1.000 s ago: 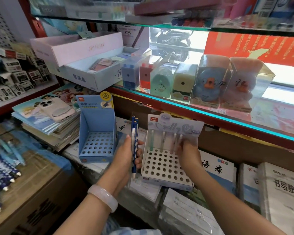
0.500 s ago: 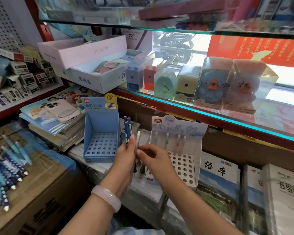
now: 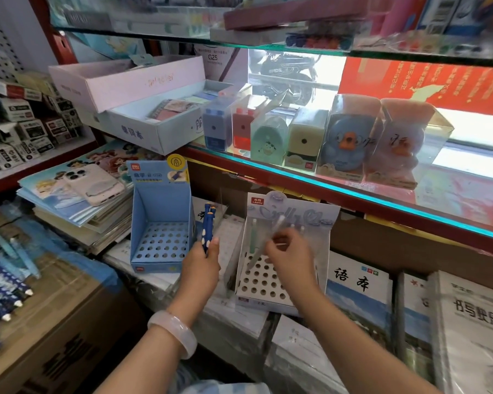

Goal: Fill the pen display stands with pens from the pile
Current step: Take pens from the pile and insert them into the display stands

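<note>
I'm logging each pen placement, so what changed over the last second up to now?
The right hand left the white stand's back card, crossed to the left hand's bundle, pinched a pale pen from it and carried it back over the white stand, tip slanting toward the holes. The left hand still holds the dark blue pens upright. The blue stand stays empty.

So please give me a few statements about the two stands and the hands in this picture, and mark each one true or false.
1. The left hand holds dark blue pens. True.
2. The blue stand is full of pens. False: its holes show no pens.
3. The right hand brings a pale pen over the white stand. True.
4. The phone lies inside the blue stand. False: it lies on a stack of books, to the left.
</note>
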